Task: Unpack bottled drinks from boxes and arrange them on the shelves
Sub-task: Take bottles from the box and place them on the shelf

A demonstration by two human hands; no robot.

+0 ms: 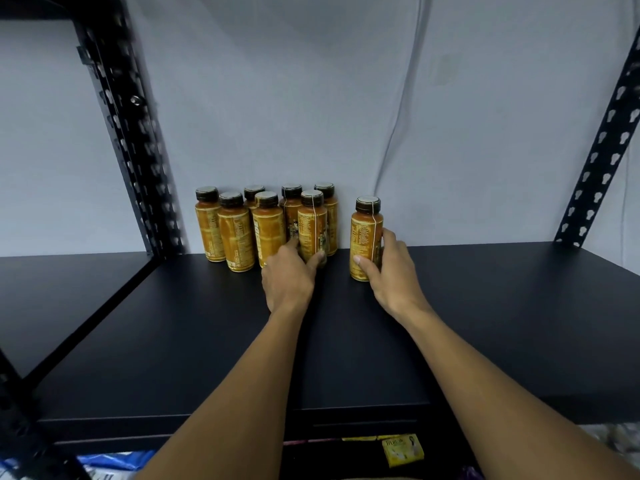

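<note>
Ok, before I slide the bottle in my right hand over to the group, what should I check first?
1. Right hand grips the lone bottle, thumb in front and fingers behind: ok.
2. Lone bottle stands upright on the shelf: ok.
3. The strip of shelf between the lone bottle and the group is bare: ok.
4. Left hand pinches the front-right bottle of the group to steady it: ok.
5. The other grouped bottles all stand upright: ok.
6. Caps screwed tight: cannot tell.
</note>
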